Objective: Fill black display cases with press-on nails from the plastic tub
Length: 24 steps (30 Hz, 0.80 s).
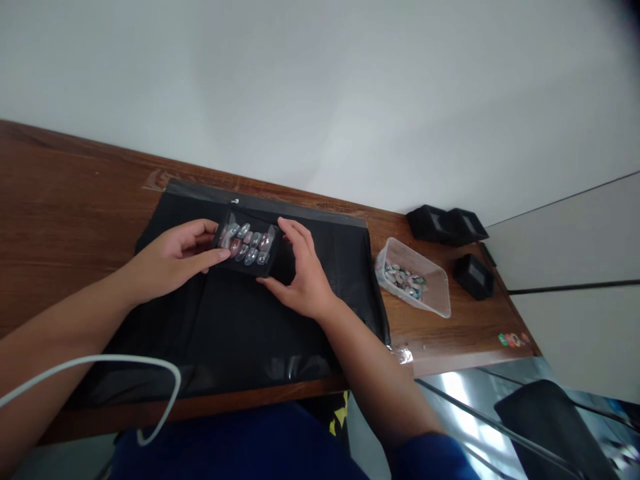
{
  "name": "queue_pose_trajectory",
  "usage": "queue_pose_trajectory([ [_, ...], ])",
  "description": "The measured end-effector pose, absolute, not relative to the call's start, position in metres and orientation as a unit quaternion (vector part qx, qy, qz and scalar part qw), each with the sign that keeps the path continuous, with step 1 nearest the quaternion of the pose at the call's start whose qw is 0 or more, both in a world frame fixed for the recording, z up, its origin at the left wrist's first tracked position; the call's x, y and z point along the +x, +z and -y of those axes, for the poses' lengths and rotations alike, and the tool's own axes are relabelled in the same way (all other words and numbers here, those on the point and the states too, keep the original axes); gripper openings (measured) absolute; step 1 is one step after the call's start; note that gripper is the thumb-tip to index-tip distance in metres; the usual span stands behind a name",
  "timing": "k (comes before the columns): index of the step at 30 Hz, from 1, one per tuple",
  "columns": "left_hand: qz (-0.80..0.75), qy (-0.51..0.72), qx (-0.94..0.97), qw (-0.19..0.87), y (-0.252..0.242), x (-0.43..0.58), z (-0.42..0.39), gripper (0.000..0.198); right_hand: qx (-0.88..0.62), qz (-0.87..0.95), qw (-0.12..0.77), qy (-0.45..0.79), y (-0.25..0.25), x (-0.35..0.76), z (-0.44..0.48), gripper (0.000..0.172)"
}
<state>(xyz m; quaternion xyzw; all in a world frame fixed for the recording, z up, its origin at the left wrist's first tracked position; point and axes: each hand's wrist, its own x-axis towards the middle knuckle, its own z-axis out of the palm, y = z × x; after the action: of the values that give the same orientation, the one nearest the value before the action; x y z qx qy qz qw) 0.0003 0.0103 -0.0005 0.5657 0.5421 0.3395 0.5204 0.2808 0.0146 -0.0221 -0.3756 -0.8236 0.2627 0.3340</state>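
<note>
A small black box of press-on nails is held over the black mat. Through its clear window show several glossy nails in silver-grey and reddish tones, set in rows. My left hand grips the box's left end, thumb on the front and fingers behind it. At the right end is my right hand, curved around the box with the thumb by its lower corner and the fingertips by its upper corner. The back of the box is hidden.
To the right stands a clear plastic tub with many small shiny pieces inside. Black boxes lie beyond it, and another black box lies near the wooden table's right end. A white cable loops across the lower left. A wall borders the back.
</note>
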Motion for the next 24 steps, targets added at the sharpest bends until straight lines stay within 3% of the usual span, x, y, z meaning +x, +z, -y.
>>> queue_pose_trajectory([
  [7, -0.551, 0.406, 0.491, 0.539, -0.0091, 0.0033, -0.0068, 0.071, -0.374, 0.826, 0.329, 0.265, -0.0208, 0.2809, -0.0143, 0.107],
  [24, -0.53, 0.403, 0.544, 0.511, -0.0074, 0.0018, -0.0093, 0.064, -0.354, 0.831, 0.335, 0.267, -0.0177, 0.2839, -0.0141, 0.1],
])
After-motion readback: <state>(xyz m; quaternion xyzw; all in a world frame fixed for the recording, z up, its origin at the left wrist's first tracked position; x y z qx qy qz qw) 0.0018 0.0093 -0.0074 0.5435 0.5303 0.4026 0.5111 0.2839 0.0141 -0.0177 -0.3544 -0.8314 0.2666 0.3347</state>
